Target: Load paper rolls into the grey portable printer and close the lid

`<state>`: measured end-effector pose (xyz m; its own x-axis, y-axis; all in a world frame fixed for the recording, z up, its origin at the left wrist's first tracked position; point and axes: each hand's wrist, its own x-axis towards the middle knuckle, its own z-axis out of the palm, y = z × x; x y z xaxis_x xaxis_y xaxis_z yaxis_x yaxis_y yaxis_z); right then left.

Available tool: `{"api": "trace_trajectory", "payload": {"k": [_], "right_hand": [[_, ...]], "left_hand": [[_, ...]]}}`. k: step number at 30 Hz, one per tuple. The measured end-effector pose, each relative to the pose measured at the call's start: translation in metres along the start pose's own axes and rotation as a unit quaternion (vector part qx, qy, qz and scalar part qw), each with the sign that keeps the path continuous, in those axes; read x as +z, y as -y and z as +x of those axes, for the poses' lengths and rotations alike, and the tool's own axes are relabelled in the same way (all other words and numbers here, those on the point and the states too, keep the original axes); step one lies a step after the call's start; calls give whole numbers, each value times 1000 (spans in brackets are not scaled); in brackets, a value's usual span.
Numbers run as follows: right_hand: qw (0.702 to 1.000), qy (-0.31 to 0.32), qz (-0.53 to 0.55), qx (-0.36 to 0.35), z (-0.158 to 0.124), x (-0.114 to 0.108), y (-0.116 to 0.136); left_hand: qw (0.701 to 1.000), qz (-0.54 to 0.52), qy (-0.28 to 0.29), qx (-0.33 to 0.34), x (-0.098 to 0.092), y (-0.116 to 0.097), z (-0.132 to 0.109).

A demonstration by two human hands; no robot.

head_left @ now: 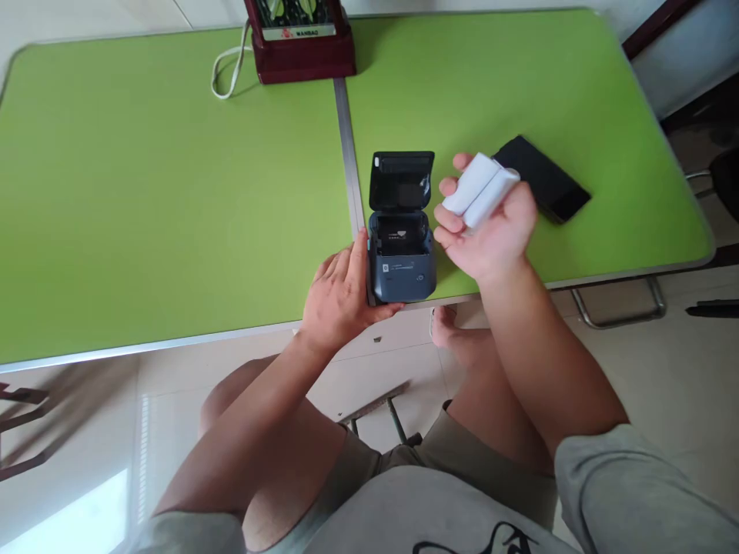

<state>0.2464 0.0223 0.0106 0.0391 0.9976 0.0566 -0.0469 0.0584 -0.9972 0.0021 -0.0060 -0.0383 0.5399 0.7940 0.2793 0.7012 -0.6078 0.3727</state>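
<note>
A dark blue-grey label printer point(402, 278) stands near the table's front edge, its black lid point(402, 181) raised toward the back. Its paper compartment shows black inside, with no roll visible in it. My left hand point(340, 296) grips the printer by its left side, fingers along that side and thumb across the front. Palm up, my right hand point(496, 238) holds two white paper rolls point(476, 185) side by side, to the right of the printer and apart from it. The fingers curl around the rolls from the left.
A black smartphone point(543, 178) lies behind my right hand. At the back of the green table point(173, 208) stands a dark red device point(303, 58) with a white cord point(222, 85). A metal strip point(345, 131) crosses the table left of the printer.
</note>
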Motion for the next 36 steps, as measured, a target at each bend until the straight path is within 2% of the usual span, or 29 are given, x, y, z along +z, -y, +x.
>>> {"api": "trace_trajectory", "payload": {"k": [3,6,10,13,18,23,25,28,31,33,36], "right_hand": [[995,-66,47,49,-8,1,-21],[989,-136,42,36,-17,4,-33],[980,-163,-107,-31,-27,3,-39],[942,-184,-265,-87,-30,-1,-38],[883,-192,-401,-151,-24,-7,-42],[880,-153,-433,-123,-21,-8,-48],[880,-155,-425,-141,-24,-10,-43],[861,-224,-412,-198,-28,-22,-30],[825,-312,-421,-210,-21,-43,-26],[816,-323,-435,-201,-10,-55,-32],[825,-291,-460,-153,7,-66,-45]], "left_hand": [[1000,11,18,-11,-2,0,1],[999,22,25,-18,-3,0,3],[1000,24,15,-10,-2,1,3],[1000,30,8,-6,0,1,2],[999,36,-4,0,1,1,3],[1000,26,9,-15,1,1,3],[999,27,8,-14,1,1,3],[999,34,-4,-10,2,2,3],[999,49,-7,-5,2,3,3],[998,64,-6,2,1,3,3],[996,81,-11,19,0,3,4]]}}
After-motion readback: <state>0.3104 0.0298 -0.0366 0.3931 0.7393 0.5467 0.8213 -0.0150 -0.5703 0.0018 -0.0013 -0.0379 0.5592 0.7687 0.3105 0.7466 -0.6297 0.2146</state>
